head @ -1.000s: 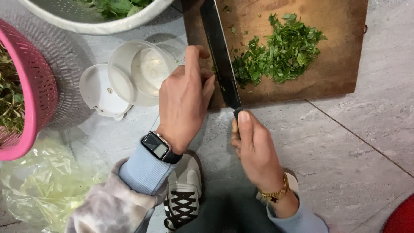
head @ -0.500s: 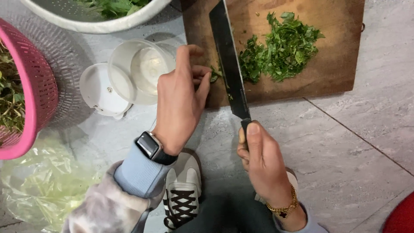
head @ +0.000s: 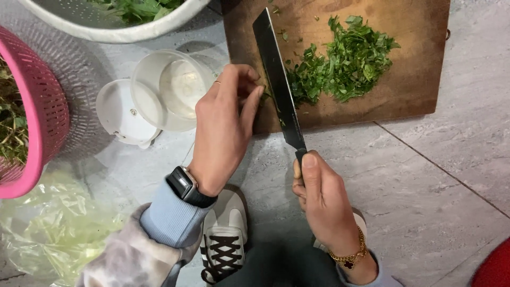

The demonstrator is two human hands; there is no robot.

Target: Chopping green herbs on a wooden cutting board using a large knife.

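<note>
My right hand [head: 321, 194] grips the handle of a long dark knife [head: 276, 79], whose blade lies tilted over the left part of a wooden cutting board [head: 409, 90] on the floor. My left hand [head: 226, 125], wearing a dark watch, hovers at the board's left edge with its fingertips against the flat of the blade, pinching at small green bits there. A heap of chopped green leaves [head: 342, 66] lies on the board just right of the blade.
A clear plastic tub [head: 170, 87] and its white lid [head: 119, 114] lie left of the board. A pink colander [head: 32, 122], a white bowl of greens [head: 114, 18] and a clear plastic bag [head: 53, 223] sit further left. My shoe [head: 226, 239] is below.
The knife has lifted and swung so its blade angles up over the board. My left hand moved from flat on the board's corner to touching the blade with its fingertips.
</note>
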